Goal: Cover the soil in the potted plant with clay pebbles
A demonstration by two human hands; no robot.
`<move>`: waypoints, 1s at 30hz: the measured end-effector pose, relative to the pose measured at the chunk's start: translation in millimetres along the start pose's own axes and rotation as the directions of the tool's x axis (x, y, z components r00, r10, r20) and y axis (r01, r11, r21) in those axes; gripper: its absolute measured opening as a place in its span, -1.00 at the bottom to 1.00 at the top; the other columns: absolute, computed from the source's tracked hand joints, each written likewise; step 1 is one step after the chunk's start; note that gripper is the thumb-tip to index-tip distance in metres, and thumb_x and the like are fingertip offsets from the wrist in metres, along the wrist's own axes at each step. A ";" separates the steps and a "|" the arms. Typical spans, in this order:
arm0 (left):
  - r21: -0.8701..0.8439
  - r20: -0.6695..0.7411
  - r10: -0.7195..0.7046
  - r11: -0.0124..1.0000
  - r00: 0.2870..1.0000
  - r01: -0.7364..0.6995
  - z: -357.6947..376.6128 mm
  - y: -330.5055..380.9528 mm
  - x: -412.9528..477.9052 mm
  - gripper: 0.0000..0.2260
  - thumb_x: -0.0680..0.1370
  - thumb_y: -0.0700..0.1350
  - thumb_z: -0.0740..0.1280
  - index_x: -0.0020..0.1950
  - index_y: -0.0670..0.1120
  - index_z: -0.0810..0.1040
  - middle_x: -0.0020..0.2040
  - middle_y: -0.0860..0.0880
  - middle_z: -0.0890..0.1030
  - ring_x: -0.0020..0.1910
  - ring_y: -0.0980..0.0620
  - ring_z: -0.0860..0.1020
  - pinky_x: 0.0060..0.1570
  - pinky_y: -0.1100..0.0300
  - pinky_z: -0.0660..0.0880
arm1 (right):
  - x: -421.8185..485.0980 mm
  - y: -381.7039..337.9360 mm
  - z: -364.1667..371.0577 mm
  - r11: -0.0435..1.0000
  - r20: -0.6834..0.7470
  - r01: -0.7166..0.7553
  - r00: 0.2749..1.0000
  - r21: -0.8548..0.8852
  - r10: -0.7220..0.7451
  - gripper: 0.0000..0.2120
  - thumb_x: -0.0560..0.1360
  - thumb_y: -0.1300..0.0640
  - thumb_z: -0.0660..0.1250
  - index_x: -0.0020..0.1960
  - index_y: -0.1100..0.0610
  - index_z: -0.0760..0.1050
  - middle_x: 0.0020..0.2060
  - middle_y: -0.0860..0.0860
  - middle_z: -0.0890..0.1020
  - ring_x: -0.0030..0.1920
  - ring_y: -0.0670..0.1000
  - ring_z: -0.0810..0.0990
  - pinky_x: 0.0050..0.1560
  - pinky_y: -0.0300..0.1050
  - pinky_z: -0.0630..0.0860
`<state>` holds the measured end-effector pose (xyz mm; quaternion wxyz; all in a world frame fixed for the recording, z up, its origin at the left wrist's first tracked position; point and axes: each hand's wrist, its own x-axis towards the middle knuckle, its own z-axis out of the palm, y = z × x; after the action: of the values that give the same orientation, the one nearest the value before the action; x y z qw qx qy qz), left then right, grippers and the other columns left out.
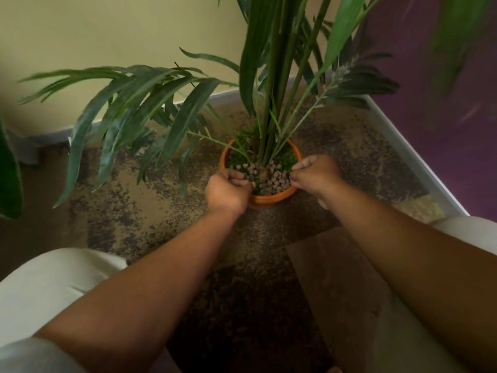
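An orange pot [271, 199] stands on the floor in a room corner, with a tall palm-like plant [265, 141] rising from its middle. Brown clay pebbles [277, 183] cover the near half of the pot's surface, and green moss [285, 160] shows at the back. My left hand [228, 190] is at the pot's left rim, its fingers curled with the tips down among the pebbles. My right hand [316, 173] is over the right rim, its fingers bunched and pinching at pebbles. What lies inside either fist is hidden.
Long drooping leaves [139, 103] spread left of the pot and overhead. A mottled brown carpet [150, 200] covers the floor. A white baseboard [411, 157] runs along the purple wall at the right. My knees in light trousers [53, 289] flank my arms.
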<state>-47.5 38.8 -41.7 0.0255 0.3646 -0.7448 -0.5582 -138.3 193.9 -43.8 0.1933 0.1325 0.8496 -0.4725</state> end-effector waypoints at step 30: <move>0.460 0.130 0.248 0.843 0.960 -0.280 -25.3 -5.4 -37.6 -0.83 0.59 -0.05 0.14 0.03 0.02 0.53 0.07 -0.08 0.62 0.05 -0.13 0.60 0.05 0.00 0.55 | -51.5 -3.9 2.3 0.863 0.059 0.314 0.947 -0.396 -0.317 -0.85 0.54 0.15 0.33 -0.16 -0.04 0.57 -0.02 -0.01 0.69 0.00 0.03 0.63 -0.11 -0.22 0.49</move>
<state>-5.9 39.1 -22.9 -0.0121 0.2351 -0.9020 -0.3620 -93.5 187.8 -18.6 0.1332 -0.0486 0.9390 -0.3132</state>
